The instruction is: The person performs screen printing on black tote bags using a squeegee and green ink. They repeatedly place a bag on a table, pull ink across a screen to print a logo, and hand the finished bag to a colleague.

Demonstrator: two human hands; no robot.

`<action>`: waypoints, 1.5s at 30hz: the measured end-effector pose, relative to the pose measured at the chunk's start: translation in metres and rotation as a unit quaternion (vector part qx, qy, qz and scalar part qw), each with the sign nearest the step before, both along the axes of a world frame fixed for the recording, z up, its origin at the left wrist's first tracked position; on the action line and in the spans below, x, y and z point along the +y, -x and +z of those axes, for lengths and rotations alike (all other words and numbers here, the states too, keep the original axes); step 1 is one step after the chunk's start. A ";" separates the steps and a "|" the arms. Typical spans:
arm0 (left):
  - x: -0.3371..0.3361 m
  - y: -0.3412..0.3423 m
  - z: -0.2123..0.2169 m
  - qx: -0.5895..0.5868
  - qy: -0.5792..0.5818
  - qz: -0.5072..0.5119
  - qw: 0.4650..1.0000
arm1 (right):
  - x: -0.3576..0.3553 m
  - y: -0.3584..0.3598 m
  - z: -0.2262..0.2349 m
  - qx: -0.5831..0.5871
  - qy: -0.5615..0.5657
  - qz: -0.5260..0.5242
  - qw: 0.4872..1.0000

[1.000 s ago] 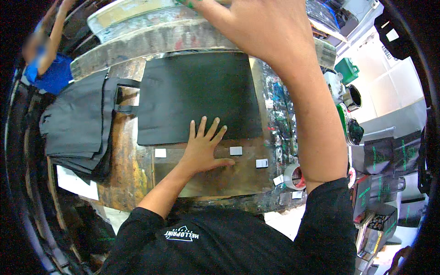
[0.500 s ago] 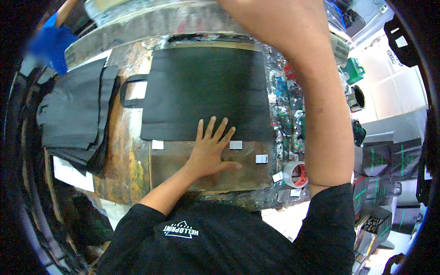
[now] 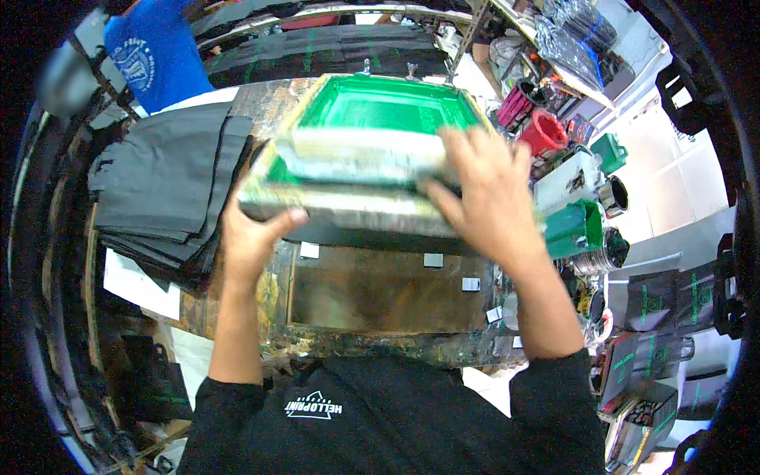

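Note:
A wooden-framed printing screen (image 3: pixel 364 204) lies over the middle of the bench, with green ink (image 3: pixel 372 107) spread inside it. My left hand (image 3: pixel 247 245) grips the frame's near left corner, its thumb along the near side. A pale, blurred squeegee (image 3: pixel 356 154) runs across the screen. My right hand (image 3: pixel 492 190) is closed about its right end, smeared by motion. Beneath the frame a dark strip of the black fabric bag (image 3: pixel 364 234) shows; the frame hides the rest.
Stacked black bags (image 3: pixel 158 174) lie to the left. White tabs (image 3: pixel 433 260) are stuck on the brown board (image 3: pixel 380 297) near me. A red bucket (image 3: pixel 545 131) and a green container (image 3: pixel 576 227) stand at right. Someone in a blue shirt (image 3: pixel 158 55) is at the far left.
The screen has come down over the black bag, which lay uncovered. My left hand went from the bag to the frame's corner. My raised right arm has come down, its hand now on the squeegee.

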State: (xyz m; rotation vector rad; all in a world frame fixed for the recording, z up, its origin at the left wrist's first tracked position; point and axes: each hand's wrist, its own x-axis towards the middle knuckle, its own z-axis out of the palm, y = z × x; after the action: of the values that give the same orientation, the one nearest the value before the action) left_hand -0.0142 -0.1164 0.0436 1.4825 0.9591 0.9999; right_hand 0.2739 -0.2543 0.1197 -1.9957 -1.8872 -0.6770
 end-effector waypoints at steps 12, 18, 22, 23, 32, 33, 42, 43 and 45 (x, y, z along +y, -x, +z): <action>-0.036 0.039 -0.166 0.271 -0.255 0.085 0.924 | -0.015 0.002 -0.078 0.124 0.219 -0.033 0.967; -0.032 0.042 -0.170 0.303 -0.257 0.061 0.916 | -0.033 0.038 -0.113 0.103 0.204 -0.057 0.972; -0.036 0.044 -0.171 0.291 -0.236 0.074 0.924 | -0.023 0.034 -0.128 0.079 0.143 -0.057 0.985; -0.035 0.045 -0.172 0.293 -0.241 0.070 0.923 | -0.013 0.029 -0.128 0.080 0.139 -0.060 0.985; -0.033 0.045 -0.175 0.285 -0.228 0.064 0.929 | 0.087 -0.046 -0.152 0.037 0.070 -0.074 0.994; -0.033 0.045 -0.176 0.285 -0.216 0.070 0.931 | 0.099 -0.056 -0.154 0.028 0.065 -0.076 0.995; -0.034 0.050 -0.177 0.288 -0.230 0.062 0.928 | 0.212 -0.144 -0.168 -0.024 0.052 -0.071 0.996; -0.035 0.050 -0.178 0.283 -0.236 0.068 0.927 | 0.223 -0.152 -0.171 -0.032 0.033 -0.059 0.997; -0.035 0.049 -0.176 0.279 -0.243 0.073 0.926 | 0.237 -0.160 -0.165 -0.026 0.083 -0.072 0.994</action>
State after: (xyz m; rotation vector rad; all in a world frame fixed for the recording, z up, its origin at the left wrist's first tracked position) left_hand -0.0632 -0.1513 -0.1328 2.2149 1.2947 0.9825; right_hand 0.4343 -0.0174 -0.0449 -2.2549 -1.8987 -0.6332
